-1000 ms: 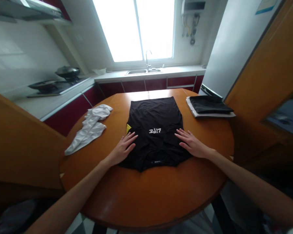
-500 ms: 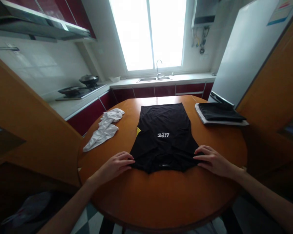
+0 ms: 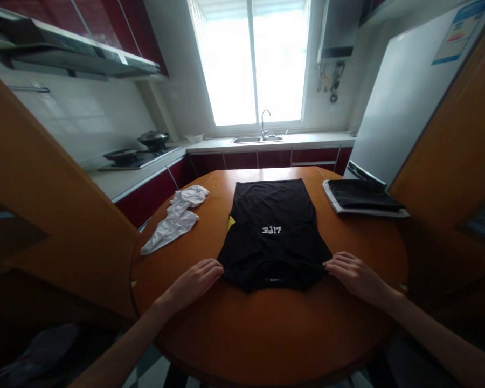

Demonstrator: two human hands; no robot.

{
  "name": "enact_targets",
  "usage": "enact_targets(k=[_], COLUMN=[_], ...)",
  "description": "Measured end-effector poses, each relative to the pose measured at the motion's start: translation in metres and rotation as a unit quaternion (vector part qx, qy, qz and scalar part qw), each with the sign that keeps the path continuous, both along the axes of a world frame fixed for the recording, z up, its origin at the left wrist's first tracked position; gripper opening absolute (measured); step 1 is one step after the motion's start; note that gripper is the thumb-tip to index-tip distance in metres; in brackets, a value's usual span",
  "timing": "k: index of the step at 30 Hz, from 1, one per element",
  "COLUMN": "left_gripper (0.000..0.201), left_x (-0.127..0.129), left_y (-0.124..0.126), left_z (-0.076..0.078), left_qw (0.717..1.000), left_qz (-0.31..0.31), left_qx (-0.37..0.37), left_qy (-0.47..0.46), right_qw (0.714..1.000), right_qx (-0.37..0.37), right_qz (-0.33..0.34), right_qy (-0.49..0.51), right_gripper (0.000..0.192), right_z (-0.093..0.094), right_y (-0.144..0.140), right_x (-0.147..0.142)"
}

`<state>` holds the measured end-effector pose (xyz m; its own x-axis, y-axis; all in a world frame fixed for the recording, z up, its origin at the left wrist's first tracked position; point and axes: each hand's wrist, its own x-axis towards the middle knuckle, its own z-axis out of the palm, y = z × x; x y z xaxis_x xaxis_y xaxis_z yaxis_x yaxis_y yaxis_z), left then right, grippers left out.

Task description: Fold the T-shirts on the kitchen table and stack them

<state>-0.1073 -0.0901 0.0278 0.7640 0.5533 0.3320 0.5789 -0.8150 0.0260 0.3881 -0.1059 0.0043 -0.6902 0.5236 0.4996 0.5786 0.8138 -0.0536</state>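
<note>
A black T-shirt (image 3: 272,226) with small white lettering lies flat, sides folded in, on a round orange wooden table (image 3: 267,334). A bit of yellow shows at its left edge. My left hand (image 3: 194,280) pinches the shirt's near left corner. My right hand (image 3: 353,272) pinches the near right corner. Both hands rest low on the tabletop at the shirt's near edge.
A crumpled white garment (image 3: 175,218) lies on the table's left side. A folded stack of black and white clothes (image 3: 361,198) sits at the far right. Wooden chair backs stand left and right. Behind are a counter with a sink (image 3: 258,139), a stove (image 3: 135,156) and a fridge (image 3: 404,102).
My hands slid from lying flat on the shirt's middle down to its near corners and closed on them. The camera view tilted up and back.
</note>
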Motion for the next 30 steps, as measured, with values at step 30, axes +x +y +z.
enact_targets(k=[30], left_gripper=[0.041], left_x=[0.020], left_y=[0.075], left_z=[0.062], left_qw=[0.921], left_qz=[0.192], left_qx=[-0.213], left_qy=[-0.265], right_qw=[0.931], right_qx=[-0.233], right_qz=[-0.157], right_qy=[0.233], right_gripper=[0.031], right_z=[0.073], right_y=[0.089], right_x=[-0.016])
